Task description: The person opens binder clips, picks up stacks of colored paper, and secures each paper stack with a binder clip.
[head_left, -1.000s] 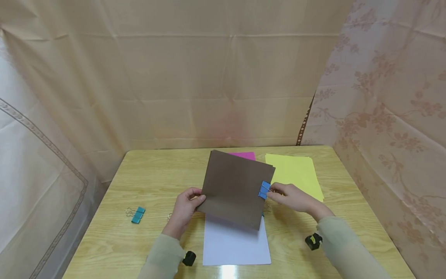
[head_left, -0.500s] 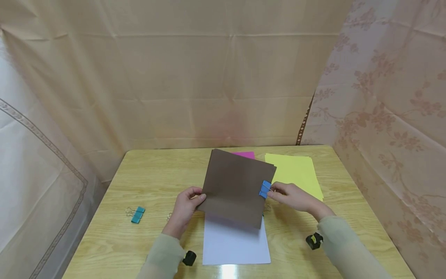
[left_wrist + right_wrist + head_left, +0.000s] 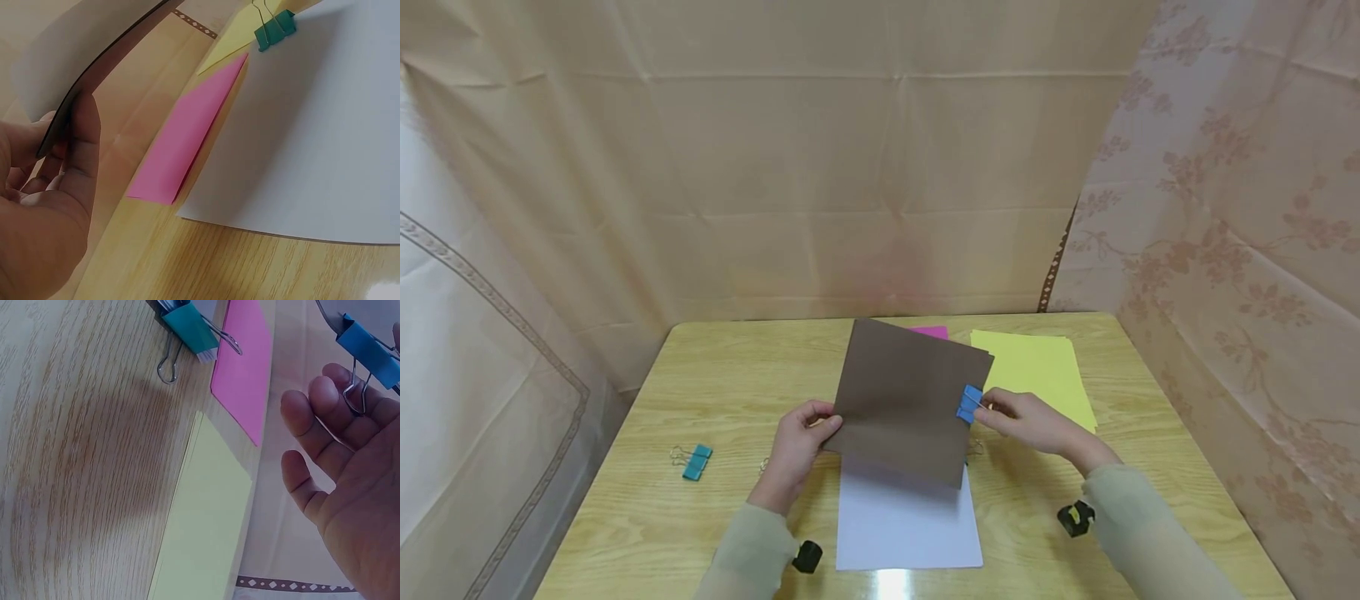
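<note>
A stack of dark brown paper sheets [image 3: 910, 400] is held up, tilted, above the white paper [image 3: 910, 533]. My left hand [image 3: 797, 446] pinches its left edge near the lower corner, thumb in front and fingers behind. A blue binder clip [image 3: 969, 404] sits on the stack's right edge. My right hand [image 3: 1026, 421] holds that clip by its wire handles between thumb and fingers; in the right wrist view the clip [image 3: 369, 353] has a handle lying against the fingers. A green binder clip [image 3: 275, 30] grips the white paper's edge.
Yellow sheets [image 3: 1037, 375] lie at the back right. Pink paper [image 3: 932, 332] shows partly behind the brown stack. A loose teal binder clip [image 3: 697, 462] lies on the left of the wooden table [image 3: 737, 375]. A wire handle [image 3: 764, 465] shows beside my left hand.
The brown stack and blue clip have shifted up very slightly, with my right hand. Both hands keep their holds; the rest stays in place.
</note>
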A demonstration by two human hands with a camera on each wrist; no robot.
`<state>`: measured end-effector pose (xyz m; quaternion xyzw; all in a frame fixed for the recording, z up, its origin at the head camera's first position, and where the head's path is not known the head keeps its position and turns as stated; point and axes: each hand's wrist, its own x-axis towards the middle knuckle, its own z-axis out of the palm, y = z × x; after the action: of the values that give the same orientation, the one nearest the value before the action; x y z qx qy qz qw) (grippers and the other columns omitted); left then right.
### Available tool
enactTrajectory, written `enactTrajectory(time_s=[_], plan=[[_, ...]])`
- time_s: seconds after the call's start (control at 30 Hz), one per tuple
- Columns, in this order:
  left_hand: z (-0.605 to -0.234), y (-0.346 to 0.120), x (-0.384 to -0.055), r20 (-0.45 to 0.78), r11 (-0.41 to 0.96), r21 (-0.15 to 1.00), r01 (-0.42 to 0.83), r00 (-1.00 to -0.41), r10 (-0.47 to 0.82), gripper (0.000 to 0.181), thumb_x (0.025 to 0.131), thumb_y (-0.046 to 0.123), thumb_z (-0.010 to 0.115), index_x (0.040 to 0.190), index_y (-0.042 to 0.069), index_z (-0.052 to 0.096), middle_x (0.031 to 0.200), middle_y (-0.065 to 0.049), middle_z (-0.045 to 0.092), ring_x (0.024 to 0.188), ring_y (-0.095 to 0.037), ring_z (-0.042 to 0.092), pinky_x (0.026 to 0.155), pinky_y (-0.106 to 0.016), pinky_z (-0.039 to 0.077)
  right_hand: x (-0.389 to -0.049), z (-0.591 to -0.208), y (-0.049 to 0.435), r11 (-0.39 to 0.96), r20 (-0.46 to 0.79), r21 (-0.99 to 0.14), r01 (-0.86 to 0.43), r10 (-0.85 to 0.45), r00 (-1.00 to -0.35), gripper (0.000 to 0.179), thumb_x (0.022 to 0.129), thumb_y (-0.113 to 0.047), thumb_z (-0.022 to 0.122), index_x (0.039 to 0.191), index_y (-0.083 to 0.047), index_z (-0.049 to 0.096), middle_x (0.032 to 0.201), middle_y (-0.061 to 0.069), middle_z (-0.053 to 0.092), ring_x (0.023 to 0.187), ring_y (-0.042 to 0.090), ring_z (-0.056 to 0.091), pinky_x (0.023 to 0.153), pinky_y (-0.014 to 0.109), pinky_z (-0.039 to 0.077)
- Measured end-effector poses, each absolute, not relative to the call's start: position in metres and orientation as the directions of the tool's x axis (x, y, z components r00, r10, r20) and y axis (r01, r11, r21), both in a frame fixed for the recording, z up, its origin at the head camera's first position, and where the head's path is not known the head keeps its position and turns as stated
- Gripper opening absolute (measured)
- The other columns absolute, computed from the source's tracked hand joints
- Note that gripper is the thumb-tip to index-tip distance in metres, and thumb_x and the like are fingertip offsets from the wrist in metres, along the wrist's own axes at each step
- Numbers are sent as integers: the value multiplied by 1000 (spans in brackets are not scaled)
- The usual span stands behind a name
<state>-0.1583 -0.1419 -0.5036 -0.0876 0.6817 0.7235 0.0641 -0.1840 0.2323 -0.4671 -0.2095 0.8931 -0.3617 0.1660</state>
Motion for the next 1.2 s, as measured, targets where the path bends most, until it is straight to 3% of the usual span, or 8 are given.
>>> enactTrajectory(time_s=[0.3,0.57,0.87,1.2], plan=[[-501,-144,-158,-202,-72,977,-199,-978,-44,9,94,2,72,102,-2,70,105,-9,63,85,-16,66,73,-24,57,-185,-468,232,656,-102,-704,-271,-472,-876,43,106,-43,54,128,-7,62,88,0,61,77,18,57,67,31,51],[-498,-145,-157,-196,-86,978,-191,-979,-57,10,93,2,72,102,-3,70,103,-7,62,85,-15,64,72,-23,56,-184,-470,234,640,-77,-718,-272,-463,-883,48,105,-43,54,137,-7,58,116,3,67,103,19,61,83,35,55],[-497,-146,-158,-181,-117,978,-171,-980,-81,10,92,0,73,101,-3,70,101,-8,62,85,-16,64,73,-22,55,-184,-468,233,624,-85,-737,-260,-466,-881,51,105,-43,56,145,-11,52,110,1,64,89,17,62,73,31,55],[-495,-151,-159,-188,-146,974,-173,-977,-97,8,92,-1,73,100,-2,70,100,-8,62,82,-15,64,70,-22,56,-184,-468,233,615,-94,-750,-243,-463,-881,57,106,-43,53,154,-16,42,116,5,62,95,29,66,75,34,55]])
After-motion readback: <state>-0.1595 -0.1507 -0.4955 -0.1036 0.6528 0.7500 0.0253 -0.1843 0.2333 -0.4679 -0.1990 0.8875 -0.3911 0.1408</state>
